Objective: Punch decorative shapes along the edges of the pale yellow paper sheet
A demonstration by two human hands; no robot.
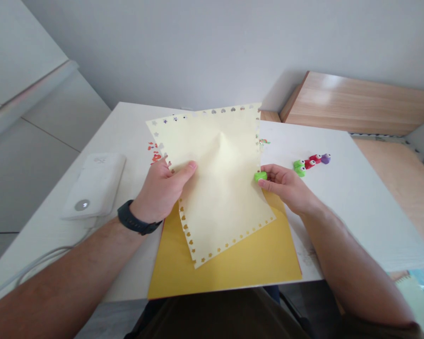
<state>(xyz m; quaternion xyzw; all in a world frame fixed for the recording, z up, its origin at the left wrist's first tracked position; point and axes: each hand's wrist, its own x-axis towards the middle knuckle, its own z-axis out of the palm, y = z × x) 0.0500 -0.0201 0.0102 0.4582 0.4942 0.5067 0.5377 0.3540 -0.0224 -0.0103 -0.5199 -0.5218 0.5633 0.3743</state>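
A cream sheet of paper (226,188) is held up, tilted, with small cut-out shapes such as hearts and stars along its edges. My left hand (166,186) grips its left edge, thumb on the front face. At the right edge, my right hand (282,183) closes its fingers round a small green craft punch (260,176), which touches the paper. Whether the edge sits inside the punch, I cannot tell. Beneath the sheet lies a yellow board or folder (229,263). To the right stand several small punches with eyes: green (298,168), red (313,161) and purple (325,158).
Orange-red paper bits (156,157) lie left of the sheet, and more coloured bits (265,141) to its right. A white power bank (95,186) with a cable (53,254) rests at the left of the white table (346,202). A wooden panel (356,101) stands behind.
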